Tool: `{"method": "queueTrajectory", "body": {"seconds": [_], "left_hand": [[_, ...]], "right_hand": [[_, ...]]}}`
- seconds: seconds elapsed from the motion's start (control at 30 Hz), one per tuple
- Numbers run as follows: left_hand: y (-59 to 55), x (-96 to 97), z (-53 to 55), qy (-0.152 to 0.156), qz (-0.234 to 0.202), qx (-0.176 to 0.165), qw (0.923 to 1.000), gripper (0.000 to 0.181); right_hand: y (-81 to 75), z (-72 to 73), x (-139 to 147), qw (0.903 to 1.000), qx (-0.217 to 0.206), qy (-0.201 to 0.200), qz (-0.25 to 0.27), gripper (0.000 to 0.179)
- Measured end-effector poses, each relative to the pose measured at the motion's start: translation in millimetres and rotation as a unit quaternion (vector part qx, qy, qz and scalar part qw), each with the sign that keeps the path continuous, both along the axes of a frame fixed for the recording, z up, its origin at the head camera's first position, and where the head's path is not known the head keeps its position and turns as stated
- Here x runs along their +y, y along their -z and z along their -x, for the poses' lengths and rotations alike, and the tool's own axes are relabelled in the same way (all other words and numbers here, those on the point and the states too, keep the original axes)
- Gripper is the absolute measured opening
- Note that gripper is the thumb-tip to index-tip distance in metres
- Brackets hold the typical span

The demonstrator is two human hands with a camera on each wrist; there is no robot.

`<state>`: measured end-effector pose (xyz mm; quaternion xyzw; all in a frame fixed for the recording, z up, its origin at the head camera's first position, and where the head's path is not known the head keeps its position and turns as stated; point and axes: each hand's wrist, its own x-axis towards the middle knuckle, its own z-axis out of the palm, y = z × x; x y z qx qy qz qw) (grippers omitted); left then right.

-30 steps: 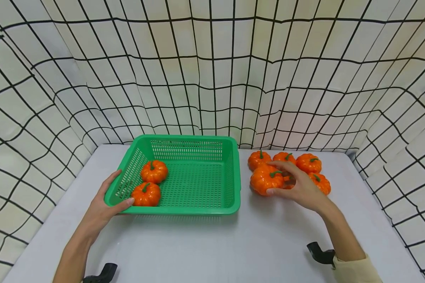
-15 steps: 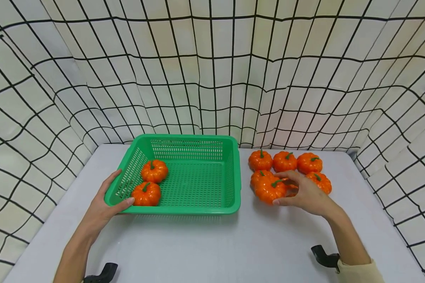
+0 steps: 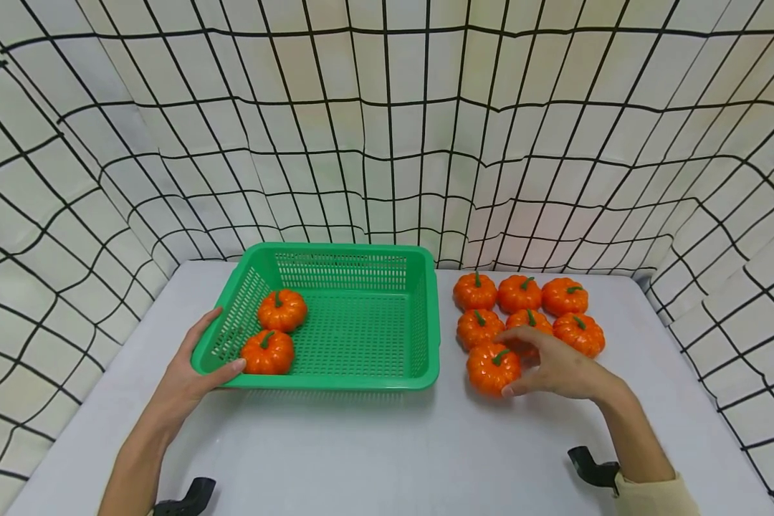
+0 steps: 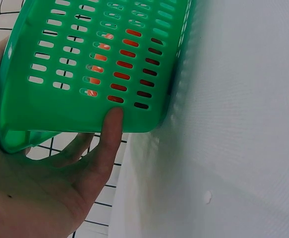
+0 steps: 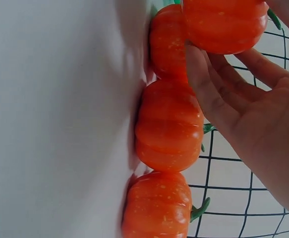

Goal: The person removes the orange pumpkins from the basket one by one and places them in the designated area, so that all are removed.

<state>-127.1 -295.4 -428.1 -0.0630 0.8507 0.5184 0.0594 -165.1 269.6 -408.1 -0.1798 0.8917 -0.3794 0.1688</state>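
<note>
In the head view my left hand (image 3: pixel 183 380) grips the front left corner of a green plastic basket (image 3: pixel 335 383), thumb over the rim. The left wrist view shows a fingertip pressed to the slotted wall (image 4: pixel 75 111). Two small orange pumpkins (image 3: pixel 282 310) with green stems lie at the basket's left end. Right of the basket, my right hand (image 3: pixel 557 365) holds another pumpkin (image 3: pixel 490 369) between thumb and fingers, in front of two rows of similar pumpkins (image 3: pixel 564 297). From the right wrist, the held pumpkin (image 5: pixel 226 25) appears raised off the white surface.
The rows of pumpkins stand close together at the back right of the white table (image 3: pixel 361 459). A black net (image 3: pixel 387 154) over pale sheeting encloses the back and sides. A black curved piece (image 3: pixel 593 467) sits at each wrist.
My right hand has drawn the pumpkin toward the table's front and slightly right, uncovering the pumpkins behind it. The left hand and basket stay in place.
</note>
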Motion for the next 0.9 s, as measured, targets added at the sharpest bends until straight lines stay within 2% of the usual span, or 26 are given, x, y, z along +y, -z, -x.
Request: {"method": "queueTrajectory", "body": {"seconds": [0.17,0.53,0.73,0.9], "left_hand": [[0.1,0.4,0.2,-0.001,0.002,0.0,1.0,0.096],[-0.1,2.2,-0.5,-0.003,0.002,-0.002,1.0,0.096],[-0.3,1.8,-1.1,-0.003,-0.001,-0.003,1.0,0.096],[0.1,0.9,-1.7,-0.006,-0.001,-0.005,1.0,0.096]], "right_hand": [[5.1,1.7,0.7,0.9997,-0.018,-0.016,-0.001,0.07],[12.3,2.3,1.1,0.998,-0.053,-0.022,-0.027,0.072],[11.4,1.6,1.2,0.9978,-0.051,-0.034,-0.024,0.07],[9.6,1.4,-0.1,0.998,-0.052,-0.028,-0.022,0.068]]}}
